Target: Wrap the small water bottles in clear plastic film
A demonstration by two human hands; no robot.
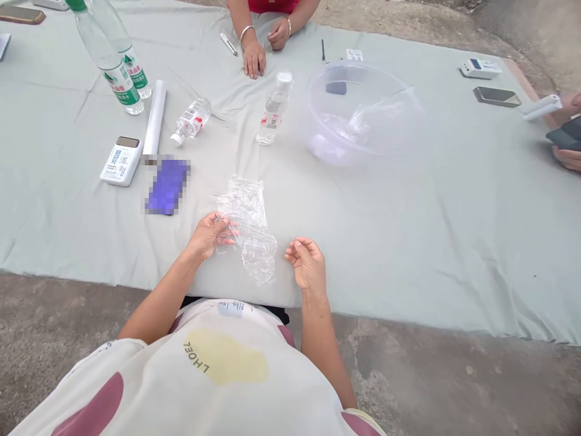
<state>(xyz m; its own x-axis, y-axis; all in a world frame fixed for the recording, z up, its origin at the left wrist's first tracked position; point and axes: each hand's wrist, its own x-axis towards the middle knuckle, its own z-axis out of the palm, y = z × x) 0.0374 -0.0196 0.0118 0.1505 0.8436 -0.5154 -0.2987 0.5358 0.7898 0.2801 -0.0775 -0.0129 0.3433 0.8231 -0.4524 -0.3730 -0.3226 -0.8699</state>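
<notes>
A crumpled clear plastic bag (249, 209) lies partly spread on the cloth at the near edge of the table. My left hand (209, 235) grips its left side between thumb and fingers, and some fingers show through the film. To the right of the bag, apart from it, is my right hand (308, 261). Its fingers are loosely curled with the thumb against them, and nothing shows in its grip. Beyond my left hand lies a flat purple item (167, 186), blurred by pixelation.
Water bottles (272, 115) stand or lie further back, near a white roll (155, 118) and a white device (121, 161). A translucent basin (327, 145) holds clear plastic. Another person's hands (254, 59) rest across the table; more hands (569, 158) are at the right edge.
</notes>
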